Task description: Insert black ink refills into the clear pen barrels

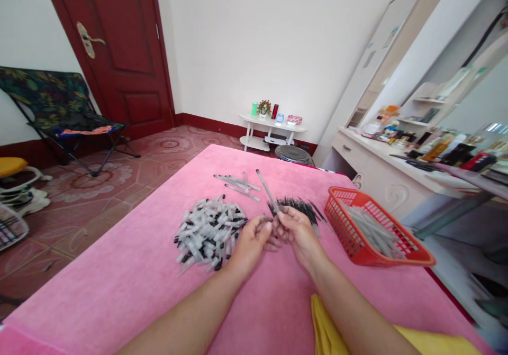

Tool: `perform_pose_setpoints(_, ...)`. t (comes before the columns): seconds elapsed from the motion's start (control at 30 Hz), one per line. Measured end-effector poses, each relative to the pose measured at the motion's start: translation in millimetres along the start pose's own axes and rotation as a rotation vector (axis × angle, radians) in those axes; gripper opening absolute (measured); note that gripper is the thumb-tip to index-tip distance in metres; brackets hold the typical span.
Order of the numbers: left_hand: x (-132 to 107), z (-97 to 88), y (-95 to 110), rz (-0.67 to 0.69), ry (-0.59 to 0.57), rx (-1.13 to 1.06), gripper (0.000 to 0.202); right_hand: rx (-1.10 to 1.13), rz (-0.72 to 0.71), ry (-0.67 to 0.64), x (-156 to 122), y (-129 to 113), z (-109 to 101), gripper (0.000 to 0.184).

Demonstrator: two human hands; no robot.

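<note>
A pen barrel [266,188], clear with a dark upper end, slants up and away from my right hand [297,228], whose fingers are closed on it. My left hand [256,236] meets the right one over the cloth, thumb and fingers pinched; whatever lies between them is hidden. Left of the hands is a heap of pen caps [210,230], frosted with black parts. Behind the right hand lies a row of dark, thin pen refills [299,207], partly covered. Several pens [238,183] are scattered farther back on the pink cloth [166,260].
An orange-red basket [345,238] holding clear pen barrels [373,230] stands at the right. Yellow fabric [327,328] lies under my right forearm. Beyond the table are a round stool [293,154], a low white stand [254,142], a folding chair [75,106] and a cluttered dresser [381,159].
</note>
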State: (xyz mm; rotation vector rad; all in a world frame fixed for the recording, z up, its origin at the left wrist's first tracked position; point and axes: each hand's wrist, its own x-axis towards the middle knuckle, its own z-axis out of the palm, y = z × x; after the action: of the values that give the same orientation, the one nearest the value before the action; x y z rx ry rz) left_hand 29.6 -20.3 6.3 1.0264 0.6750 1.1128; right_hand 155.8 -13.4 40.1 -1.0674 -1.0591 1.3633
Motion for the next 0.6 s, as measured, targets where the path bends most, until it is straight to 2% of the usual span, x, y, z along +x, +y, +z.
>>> perform_pose_setpoints(0.1,-1.5,-2.7,4.3,0.083,0.091,-0.037,0.043,-0.073,0.032,-0.088,-4.4,1.3,1.2,0.029)
perform_pose_setpoints(0.2,-2.8,-6.8,5.8,0.144,0.13,-0.056,0.039,-0.148,0.036,-0.162,-6.5,4.8,5.3,0.026)
perform_pose_setpoints(0.3,-3.1,-9.7,4.8,0.141,0.117,-0.094,0.035,-0.141,0.082,-0.203,-8.6,8.6,8.1,0.027)
perform_pose_setpoints(0.47,-4.6,-9.5,5.1,0.121,0.104,-0.133,0.027,-0.042,0.244,-0.349,-13.2,13.9,7.6,0.04)
perform_pose_setpoints(0.6,-7.6,-7.3,6.8,0.066,0.042,-0.215,0.026,0.009,0.274,-0.417,-16.1,14.7,7.9,0.04)
